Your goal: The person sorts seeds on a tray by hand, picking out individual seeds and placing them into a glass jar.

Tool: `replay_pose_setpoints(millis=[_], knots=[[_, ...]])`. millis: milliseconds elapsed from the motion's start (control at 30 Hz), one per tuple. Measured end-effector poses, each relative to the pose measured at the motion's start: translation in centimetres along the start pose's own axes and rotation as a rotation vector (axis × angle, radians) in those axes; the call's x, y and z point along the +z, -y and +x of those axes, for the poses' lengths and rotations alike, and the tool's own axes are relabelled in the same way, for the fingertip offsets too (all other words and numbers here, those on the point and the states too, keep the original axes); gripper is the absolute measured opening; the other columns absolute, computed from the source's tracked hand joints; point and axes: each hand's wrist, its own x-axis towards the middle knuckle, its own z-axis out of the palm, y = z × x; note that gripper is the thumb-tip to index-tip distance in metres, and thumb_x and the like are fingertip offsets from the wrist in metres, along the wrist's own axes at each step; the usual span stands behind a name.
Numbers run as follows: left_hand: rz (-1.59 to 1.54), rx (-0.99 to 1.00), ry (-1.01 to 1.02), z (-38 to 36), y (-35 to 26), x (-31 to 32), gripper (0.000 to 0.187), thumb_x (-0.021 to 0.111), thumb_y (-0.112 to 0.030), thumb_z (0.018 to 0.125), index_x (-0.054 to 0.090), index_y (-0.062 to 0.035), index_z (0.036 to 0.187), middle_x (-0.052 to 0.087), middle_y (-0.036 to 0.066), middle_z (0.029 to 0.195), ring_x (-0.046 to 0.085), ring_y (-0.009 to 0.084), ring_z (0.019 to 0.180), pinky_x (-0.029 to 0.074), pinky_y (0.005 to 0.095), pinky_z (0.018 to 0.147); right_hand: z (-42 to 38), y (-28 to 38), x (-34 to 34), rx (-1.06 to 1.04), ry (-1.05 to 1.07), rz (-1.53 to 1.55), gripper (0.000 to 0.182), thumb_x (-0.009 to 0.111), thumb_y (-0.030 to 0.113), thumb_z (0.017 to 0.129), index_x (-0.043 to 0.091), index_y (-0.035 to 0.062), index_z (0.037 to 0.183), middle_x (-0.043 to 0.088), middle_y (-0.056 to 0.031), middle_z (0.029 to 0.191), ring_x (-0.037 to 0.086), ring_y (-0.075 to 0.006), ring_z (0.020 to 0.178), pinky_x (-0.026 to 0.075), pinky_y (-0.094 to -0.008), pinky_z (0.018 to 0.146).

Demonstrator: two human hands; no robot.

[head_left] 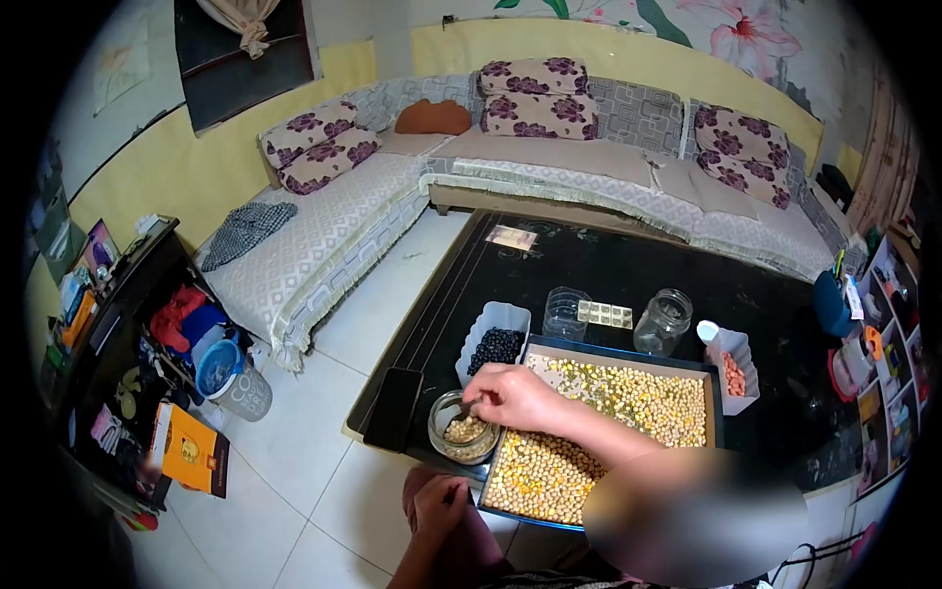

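My right hand (515, 396) reaches across the tray, its fingers pinched together at the mouth of a glass jar (459, 452). Whatever they hold is hidden. Inside the jar lie pale round beans (466, 429). The shallow dark-rimmed tray (719, 402) is spread with pale beans and yellow corn kernels (549, 476), with small green bits among them towards the back. My left hand (440, 506) rests on my leg with curled fingers; I cannot make out whether anything is in it.
Behind the jar stands a plastic tub (471, 334) of black beans (496, 348). Another tub (741, 358) holds pinkish nuts or beans. Two clear jars (664, 322) and a pill organiser (605, 314) stand behind the tray. A dark phone (393, 407) lies near the table's left edge.
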Motion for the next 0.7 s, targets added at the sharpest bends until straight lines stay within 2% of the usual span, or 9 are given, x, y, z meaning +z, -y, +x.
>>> replay_pose_setpoints(millis=[67, 100, 133, 200, 233, 300, 433, 700], knots=[[-0.003, 0.002, -0.004, 0.0, 0.0, 0.0, 0.006, 0.064, -0.006, 0.072, 0.063, -0.0052, 0.077, 0.06, 0.008, 0.071, 0.059, 0.0208, 0.063, 0.047, 0.0278, 0.056, -0.6, -1.9, -0.6, -0.016, -0.127, -0.029, 0.01, 0.061, 0.006, 0.072, 0.062, 0.0034, 0.082, 0.059, -0.0074, 0.076, 0.058, -0.0173, 0.064, 0.048, -0.0274, 0.059], [-0.006, 0.001, -0.005, 0.0, 0.1, 0.1, 0.006, 0.064, -0.006, 0.072, 0.063, -0.0052, 0.077, 0.06, 0.008, 0.071, 0.059, 0.0208, 0.063, 0.047, 0.0278, 0.056, -0.9, -2.1, -1.7, 0.089, -0.144, -0.062, 0.008, 0.059, 0.007, 0.071, 0.062, 0.0051, 0.079, 0.059, -0.0095, 0.078, 0.06, -0.0233, 0.071, 0.048, -0.0312, 0.065], [0.003, 0.014, -0.019, -0.1, 0.3, 0.2, 0.006, 0.064, -0.005, 0.072, 0.063, -0.0054, 0.077, 0.06, 0.008, 0.071, 0.059, 0.0206, 0.062, 0.047, 0.0278, 0.056, -1.4, -3.3, -2.1, 0.157, -0.227, -0.062, 0.006, 0.059, 0.007, 0.071, 0.061, 0.0049, 0.077, 0.059, -0.0099, 0.078, 0.059, -0.0238, 0.071, 0.048, -0.0312, 0.064], [0.004, 0.029, -0.033, -0.2, 0.4, 0.4, 0.006, 0.064, -0.005, 0.071, 0.063, -0.0056, 0.077, 0.06, 0.008, 0.071, 0.059, 0.0204, 0.062, 0.047, 0.0277, 0.056, -2.5, -6.4, -3.0, 0.309, -0.237, -0.221, 0.006, 0.059, 0.01, 0.071, 0.061, 0.0052, 0.075, 0.06, -0.0108, 0.077, 0.059, -0.0255, 0.07, 0.048, -0.0325, 0.064], [0.004, 0.027, -0.032, -0.1, 0.4, 0.4, 0.006, 0.064, -0.005, 0.071, 0.063, -0.0057, 0.077, 0.06, 0.007, 0.071, 0.059, 0.02, 0.061, 0.047, 0.0275, 0.055, -3.0, -7.7, -3.2, 0.31, -0.238, -0.226, 0.006, 0.059, 0.01, 0.071, 0.061, 0.0052, 0.075, 0.06, -0.0108, 0.077, 0.059, -0.0255, 0.07, 0.048, -0.0325, 0.064], [0.005, 0.026, -0.032, -0.1, 0.4, 0.5, 0.006, 0.064, -0.004, 0.071, 0.063, -0.0059, 0.077, 0.06, 0.007, 0.071, 0.059, 0.0195, 0.061, 0.046, 0.0273, 0.055, -3.9, -10.0, -2.8, 0.439, -0.151, -0.295, 0.008, 0.06, 0.012, 0.071, 0.061, 0.0055, 0.074, 0.06, -0.0122, 0.075, 0.06, -0.0274, 0.071, 0.048, -0.0347, 0.065], [-0.009, -0.001, -0.031, -0.1, 0.2, 0.3, 0.006, 0.064, -0.005, 0.071, 0.063, -0.0058, 0.076, 0.06, 0.007, 0.07, 0.058, 0.0185, 0.06, 0.046, 0.0266, 0.054, -4.2, -11.6, -1.6, 0.501, -0.082, -0.324, 0.009, 0.06, 0.013, 0.07, 0.061, 0.0054, 0.073, 0.062, -0.0142, 0.076, 0.06, -0.0288, 0.073, 0.048, -0.0368, 0.067], [-0.032, -0.027, -0.009, -0.2, 0.6, 0.4, 0.007, 0.065, -0.004, 0.071, 0.063, -0.0049, 0.077, 0.06, 0.007, 0.07, 0.058, 0.0181, 0.06, 0.046, 0.0262, 0.054, -4.7, -14.8, -0.4, 0.432, -0.013, -0.467, 0.008, 0.058, 0.01, 0.067, 0.062, 0.0058, 0.073, 0.062, -0.015, 0.077, 0.059, -0.0316, 0.075, 0.048, -0.0392, 0.07]])
